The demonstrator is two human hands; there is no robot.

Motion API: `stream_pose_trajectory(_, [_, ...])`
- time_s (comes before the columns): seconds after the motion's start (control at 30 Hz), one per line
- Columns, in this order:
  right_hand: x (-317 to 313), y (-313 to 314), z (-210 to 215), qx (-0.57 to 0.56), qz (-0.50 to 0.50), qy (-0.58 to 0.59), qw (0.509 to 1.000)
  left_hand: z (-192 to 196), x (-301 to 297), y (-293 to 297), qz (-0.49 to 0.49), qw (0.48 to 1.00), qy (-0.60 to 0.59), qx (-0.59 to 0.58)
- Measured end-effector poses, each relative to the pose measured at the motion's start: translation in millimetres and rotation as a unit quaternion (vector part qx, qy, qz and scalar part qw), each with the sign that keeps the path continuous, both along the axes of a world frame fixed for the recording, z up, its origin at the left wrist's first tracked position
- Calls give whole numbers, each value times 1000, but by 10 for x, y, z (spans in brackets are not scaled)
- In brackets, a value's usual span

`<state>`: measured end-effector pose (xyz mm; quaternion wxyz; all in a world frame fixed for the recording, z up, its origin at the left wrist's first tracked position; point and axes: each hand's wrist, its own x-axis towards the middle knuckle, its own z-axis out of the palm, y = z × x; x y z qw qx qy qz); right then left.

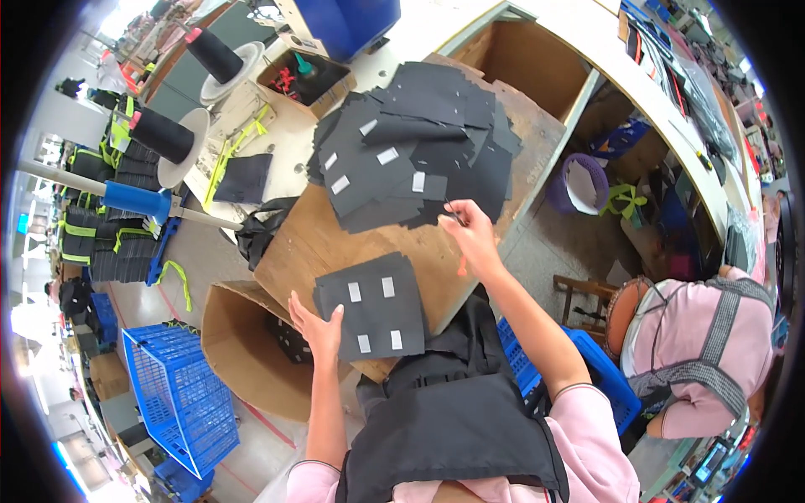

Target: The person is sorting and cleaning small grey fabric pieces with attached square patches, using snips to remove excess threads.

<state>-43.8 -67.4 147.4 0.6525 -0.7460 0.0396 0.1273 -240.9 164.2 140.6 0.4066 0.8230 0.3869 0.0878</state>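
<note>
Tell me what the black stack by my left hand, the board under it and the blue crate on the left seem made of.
Black stack: matte fabric or similar sheet, judging by flat, dull faces; exact type unclear.
Board: probably wood or plywood, from its brown, worn surface.
Blue crate: likely moulded plastic, evenly coloured, with regular lattice walls.

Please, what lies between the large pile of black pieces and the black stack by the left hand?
In the head view, a strip of brown wooden board lies between the large pile and the black stack.
</note>
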Motion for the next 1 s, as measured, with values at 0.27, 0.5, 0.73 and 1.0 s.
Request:
stream_pose_trajectory(0.27, [979, 1070, -56, -308, -16, -76, 948, 91, 268, -329, -117, 976, 32, 181])
stream_pose_trajectory(0.5, [698, 821, -97, -194, 59, -151, 967, 226, 752, -412, 1, 900, -142, -413])
stream_pose_trajectory(0.73, [-258, -261, 762, 102, 221, 132, 961, 218, 625, -673, 51, 916, -127, -377])
stream_pose_trajectory(1.0, [-639, -1211, 1169, 70, 385, 91, 916, 816, 949, -968, -360, 729, -21, -582])
